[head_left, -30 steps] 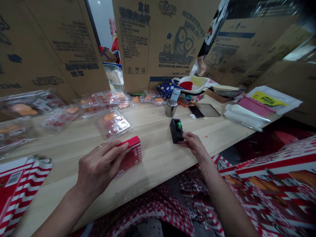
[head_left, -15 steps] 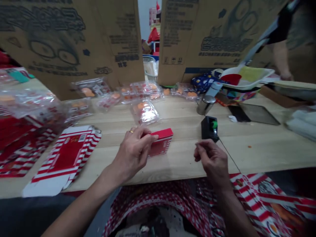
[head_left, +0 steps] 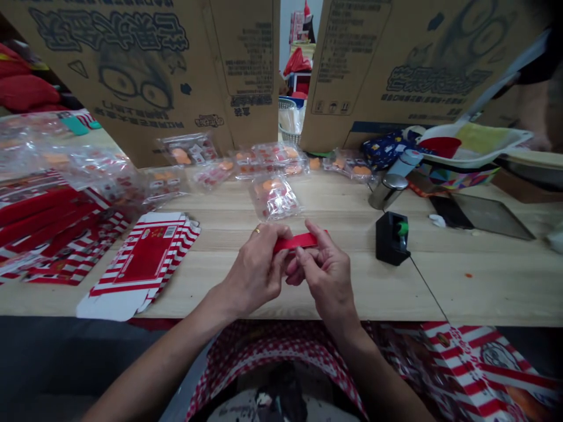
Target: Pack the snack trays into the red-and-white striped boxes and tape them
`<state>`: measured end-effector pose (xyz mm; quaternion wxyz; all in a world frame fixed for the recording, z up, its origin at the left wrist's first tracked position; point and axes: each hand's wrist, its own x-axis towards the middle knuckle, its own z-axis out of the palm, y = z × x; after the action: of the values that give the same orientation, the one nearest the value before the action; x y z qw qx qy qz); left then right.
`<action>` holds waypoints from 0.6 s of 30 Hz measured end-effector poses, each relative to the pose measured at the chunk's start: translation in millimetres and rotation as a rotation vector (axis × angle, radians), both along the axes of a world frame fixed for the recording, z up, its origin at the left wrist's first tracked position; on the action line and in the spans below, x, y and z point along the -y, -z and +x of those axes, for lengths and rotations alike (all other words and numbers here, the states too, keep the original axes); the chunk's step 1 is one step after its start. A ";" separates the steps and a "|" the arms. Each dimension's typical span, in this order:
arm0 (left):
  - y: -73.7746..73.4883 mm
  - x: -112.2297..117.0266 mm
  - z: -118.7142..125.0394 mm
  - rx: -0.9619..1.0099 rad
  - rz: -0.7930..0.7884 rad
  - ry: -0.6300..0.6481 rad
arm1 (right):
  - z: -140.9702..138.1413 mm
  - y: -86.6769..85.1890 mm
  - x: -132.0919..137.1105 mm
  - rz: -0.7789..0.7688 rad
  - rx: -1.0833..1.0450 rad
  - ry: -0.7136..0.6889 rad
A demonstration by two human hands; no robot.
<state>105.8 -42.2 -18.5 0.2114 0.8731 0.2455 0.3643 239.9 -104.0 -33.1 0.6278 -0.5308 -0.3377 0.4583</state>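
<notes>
Between both hands stands a small red carton box point(head_left: 303, 240), its red top face showing and most of its front hidden by fingers. My left hand point(head_left: 259, 264) grips the box's left end. Around the right end, my right hand point(head_left: 325, 269) is closed, with its thumb near the front edge and a finger stretched over the far side. Whether a strip of tape is in the right fingers cannot be made out. To the right sits a black tape dispenser point(head_left: 391, 239) with a green core. Beyond the box lies a clear plastic packet point(head_left: 276, 198) with orange pieces.
A flattened red-and-white striped carton point(head_left: 147, 258) lies left, beside a pile of red cartons point(head_left: 53, 228). Several clear packets line the back, below tall cardboard sheets point(head_left: 153, 70). A metal flask point(head_left: 387, 191), a white basin point(head_left: 492, 140) and a dark tablet point(head_left: 492, 215) are on the right.
My right hand has moved left from beside the tape dispenser to the red box and now holds its right end. My left hand still holds the box. The view has shifted left.
</notes>
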 end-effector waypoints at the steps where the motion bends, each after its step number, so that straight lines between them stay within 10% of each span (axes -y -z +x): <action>1: -1.9 -0.8 0.0 -0.021 0.025 0.032 | -0.3 1.2 -0.3 -0.001 0.002 0.003; 11: -21.1 -16.3 10.3 -0.088 -0.246 -0.033 | -6.3 17.0 -3.1 0.097 0.141 0.079; 18: -12.0 -19.6 15.3 -0.403 0.280 -0.058 | -0.7 40.2 20.9 0.069 0.251 0.075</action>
<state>121.1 -22.6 -6.5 0.0247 0.9415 0.2548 0.2190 239.2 -124.9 -73.3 0.6150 -0.5743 -0.4093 0.3527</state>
